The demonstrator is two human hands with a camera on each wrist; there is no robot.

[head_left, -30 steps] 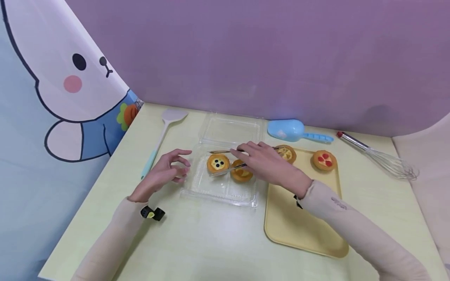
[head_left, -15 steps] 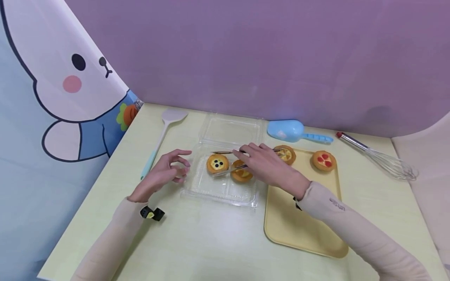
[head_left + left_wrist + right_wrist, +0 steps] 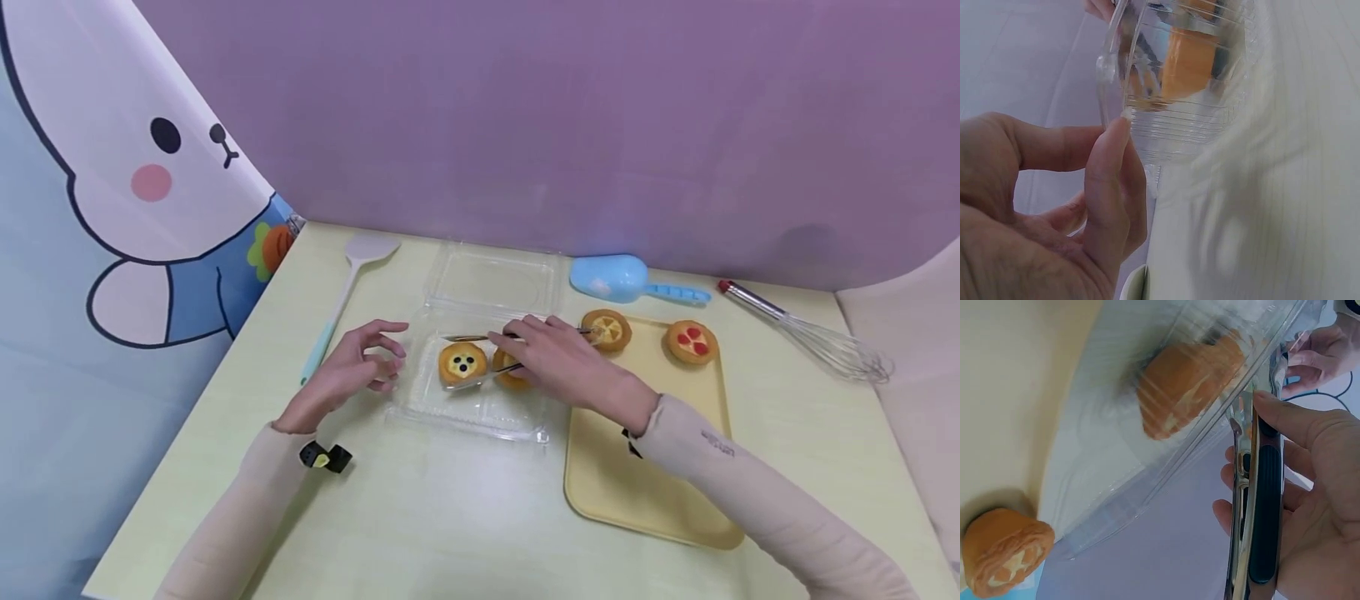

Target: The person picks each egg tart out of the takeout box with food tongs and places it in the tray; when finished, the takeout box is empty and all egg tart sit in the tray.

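My right hand [image 3: 558, 358] grips metal tongs [image 3: 1266, 512] with dark handle pads. The tong ends lie on either side of a tart with dark berries [image 3: 462, 364], which tilts slightly inside the clear plastic box [image 3: 480, 427]. A second tart [image 3: 1172, 387] sits to its right in the same box, partly hidden by my right hand in the head view. My left hand [image 3: 352, 362] hovers left of the box, fingers loosely bent and holding nothing. In the left wrist view its fingertips [image 3: 1119, 128] overlap the box wall; I cannot tell whether they touch.
A yellow tray [image 3: 645, 492] on the right bears a tart with pale wedges [image 3: 607, 331] and a red-topped tart [image 3: 692, 342]. Behind stand the box's raised lid [image 3: 495, 279] and a blue scoop [image 3: 611, 277]. A whisk [image 3: 810, 333] lies far right, a spatula [image 3: 341, 304] left.
The tong ends and the berry tart have shifted slightly toward me, and the tart now tilts. My right hand has come a little nearer too. My left hand has stayed put.
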